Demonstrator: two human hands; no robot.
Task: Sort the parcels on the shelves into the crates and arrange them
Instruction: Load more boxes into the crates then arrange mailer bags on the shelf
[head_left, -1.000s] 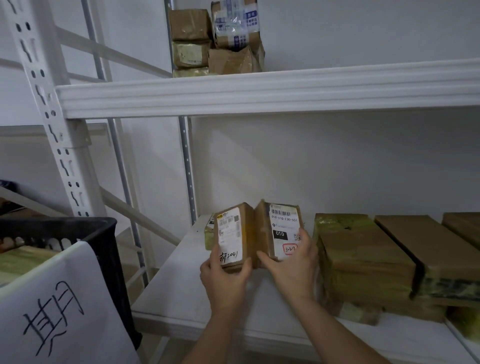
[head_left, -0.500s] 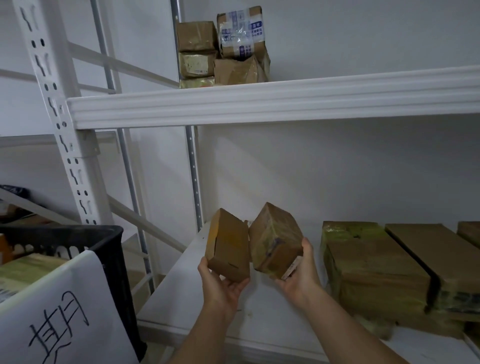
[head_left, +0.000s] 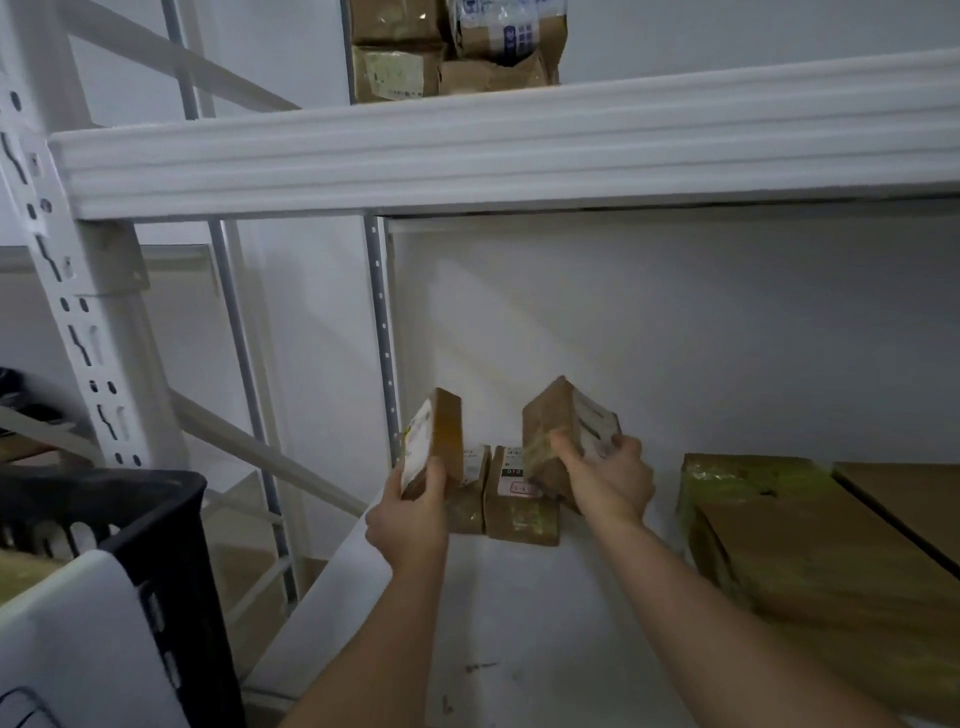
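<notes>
Held one small brown box (head_left: 434, 441) tight in left hand (head_left: 410, 519), another small box (head_left: 566, 431) tight in right hand (head_left: 613, 480), above lower shelf (head_left: 519, 623)

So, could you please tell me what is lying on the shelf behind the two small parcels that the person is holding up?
Two more small parcels lie side by side on the lower shelf, labels partly showing. The left hand and right hand with their parcels cover parts of them.

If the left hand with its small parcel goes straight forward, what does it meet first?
Probably the small parcels lying on the shelf, just beyond the left hand and its held parcel; behind those is the white back wall. Depth is unclear.
</notes>
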